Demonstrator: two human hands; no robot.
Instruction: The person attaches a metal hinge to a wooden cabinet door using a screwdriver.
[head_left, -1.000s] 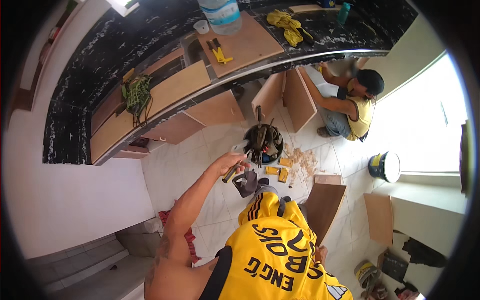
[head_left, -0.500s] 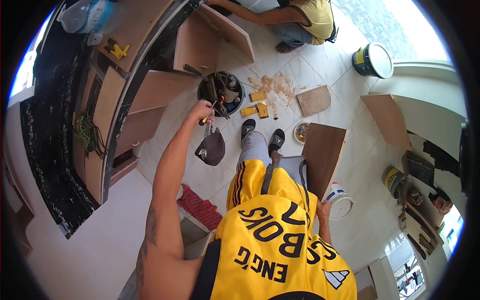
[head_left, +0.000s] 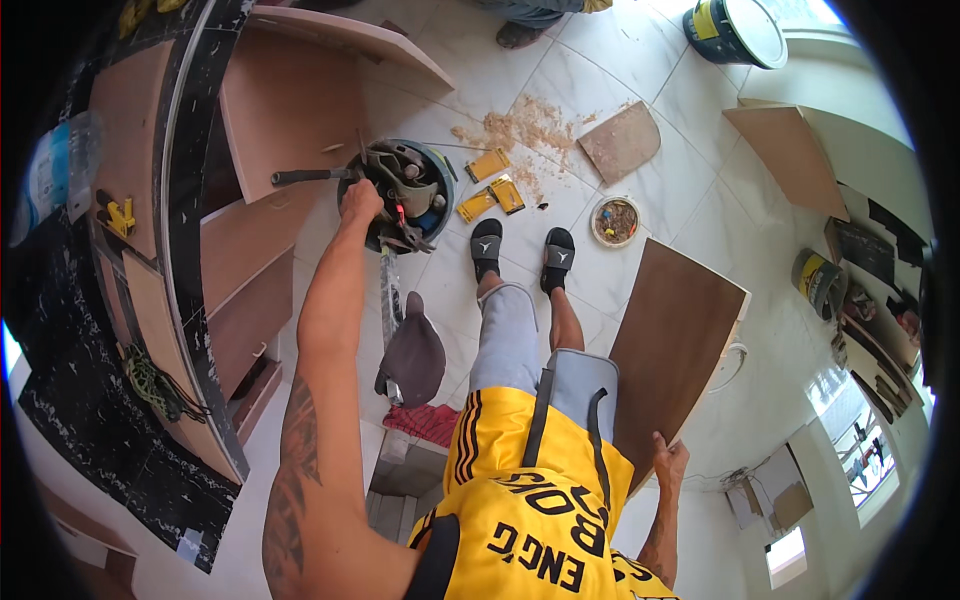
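My left hand (head_left: 362, 202) reaches to the near left rim of a dark bucket (head_left: 446, 172) full of tools, its fingers curled and partly hidden. I cannot make out what it grips. A hammer-like tool's dark handle (head_left: 310, 176) juts out over the rim just beyond the hand. Below the bucket, a long silvery strip (head_left: 389, 285) and a dark cap (head_left: 413, 358) lie near my left leg. On the other side, my right hand (head_left: 670, 458) grips the near edge of a brown wooden board (head_left: 665, 335), which stands tilted beside my right leg.
Yellow packs (head_left: 488, 163), sawdust (head_left: 525, 125) and a tan board (head_left: 620, 143) lie on the tiles ahead. A round tub of small bits (head_left: 614, 221) sits near my right foot. Open cabinets (head_left: 285, 110) line the left. Another person's leg (head_left: 520, 32) shows at the top.
My left hand has moved forward to the bucket's rim; the small screwdriver-like tool it held no longer shows. My view has shifted, and my right hand on the board shows more fully.
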